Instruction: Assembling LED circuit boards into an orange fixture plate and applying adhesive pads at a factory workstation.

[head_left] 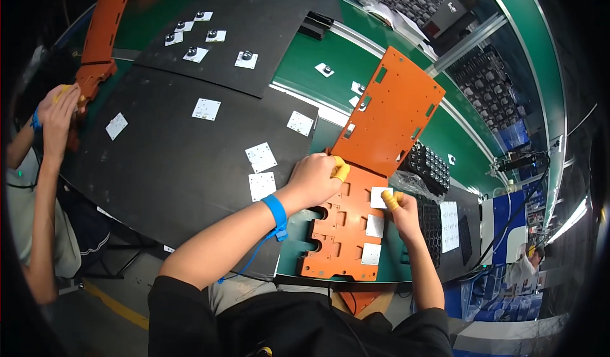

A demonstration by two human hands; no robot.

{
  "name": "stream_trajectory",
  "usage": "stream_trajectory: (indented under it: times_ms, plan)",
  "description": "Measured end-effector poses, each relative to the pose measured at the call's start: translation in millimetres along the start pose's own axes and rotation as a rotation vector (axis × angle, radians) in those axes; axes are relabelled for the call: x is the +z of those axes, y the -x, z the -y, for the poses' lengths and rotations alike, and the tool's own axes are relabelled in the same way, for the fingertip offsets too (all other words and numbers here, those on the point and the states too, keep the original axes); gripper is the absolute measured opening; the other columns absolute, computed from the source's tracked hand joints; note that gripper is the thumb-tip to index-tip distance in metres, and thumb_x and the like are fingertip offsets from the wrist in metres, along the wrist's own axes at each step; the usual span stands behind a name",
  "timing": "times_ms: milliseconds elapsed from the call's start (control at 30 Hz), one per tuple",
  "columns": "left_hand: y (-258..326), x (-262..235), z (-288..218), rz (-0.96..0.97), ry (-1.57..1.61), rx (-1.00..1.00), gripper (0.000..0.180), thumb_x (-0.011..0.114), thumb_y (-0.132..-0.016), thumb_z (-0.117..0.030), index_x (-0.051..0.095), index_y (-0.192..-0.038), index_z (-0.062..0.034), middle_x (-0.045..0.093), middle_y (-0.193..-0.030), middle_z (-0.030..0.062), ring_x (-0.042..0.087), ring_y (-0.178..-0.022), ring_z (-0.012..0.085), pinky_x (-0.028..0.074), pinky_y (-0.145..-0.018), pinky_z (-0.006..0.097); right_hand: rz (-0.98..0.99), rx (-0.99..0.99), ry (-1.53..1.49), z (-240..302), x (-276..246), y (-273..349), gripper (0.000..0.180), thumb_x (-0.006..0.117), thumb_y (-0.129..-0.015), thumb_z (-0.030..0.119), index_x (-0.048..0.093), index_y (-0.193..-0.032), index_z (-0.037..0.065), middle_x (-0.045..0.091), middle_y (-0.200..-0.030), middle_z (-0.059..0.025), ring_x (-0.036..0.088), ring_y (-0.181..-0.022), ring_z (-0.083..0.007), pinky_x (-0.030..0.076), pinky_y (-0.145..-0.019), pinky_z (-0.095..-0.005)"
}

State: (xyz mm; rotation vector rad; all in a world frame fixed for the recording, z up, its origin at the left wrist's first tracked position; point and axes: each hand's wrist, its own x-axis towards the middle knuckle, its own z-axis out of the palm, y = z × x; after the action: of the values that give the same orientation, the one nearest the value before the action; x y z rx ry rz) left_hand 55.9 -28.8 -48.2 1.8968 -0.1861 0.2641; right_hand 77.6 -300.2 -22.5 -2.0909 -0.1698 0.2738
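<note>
An orange fixture (343, 223) lies in front of me, its perforated orange lid (389, 112) raised at the far edge. My left hand (316, 179), wearing yellow finger cots and a blue wrist strap, is closed at the fixture's far left corner by the hinge; whatever its fingertips hold is hidden. On the right side, my right hand (404, 216) pinches the edge of a white square board (380, 197) with yellow-covered fingertips. Two more white boards, a middle one (375, 225) and a nearer one (371, 253), sit in the fixture's right column.
Loose white boards (261, 157) lie on the black mat (165, 147); several boards with black round parts (246, 59) sit farther off. Black trays (429, 166) and a white panel (450, 226) stand right. A co-worker's hands (58, 106) work at another orange fixture (101, 26).
</note>
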Motion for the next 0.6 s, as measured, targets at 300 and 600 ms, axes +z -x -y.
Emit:
stream_trajectory:
  times_ms: [300,600]
  plan:
    - [-3,-7,-3,0.067,-0.006,-0.010,0.023,0.061,-0.078,-0.018,0.069,-0.093,-0.0033,0.066,-0.083,0.0205,0.064,-0.080,0.0383,0.051,-0.069,0.043,0.125,-0.913,0.472,118,50,-1,0.009,0.066,-0.085,0.000,0.060,-0.090,-0.001,0.054,-0.070,-0.0088,0.054,-0.051,-0.0167,0.041,-0.047,-0.0290]
    - [-2,-5,0,0.060,-0.125,-0.059,0.020,0.060,-0.077,-0.020,0.068,-0.086,-0.0034,0.066,-0.091,0.0200,0.062,-0.089,0.0385,0.050,-0.079,0.048,-0.185,-1.193,0.697,233,195,-191,0.011,0.065,-0.083,0.005,0.056,-0.086,0.000,0.058,-0.083,-0.0199,0.061,-0.073,-0.0407,0.050,-0.062,-0.0455]
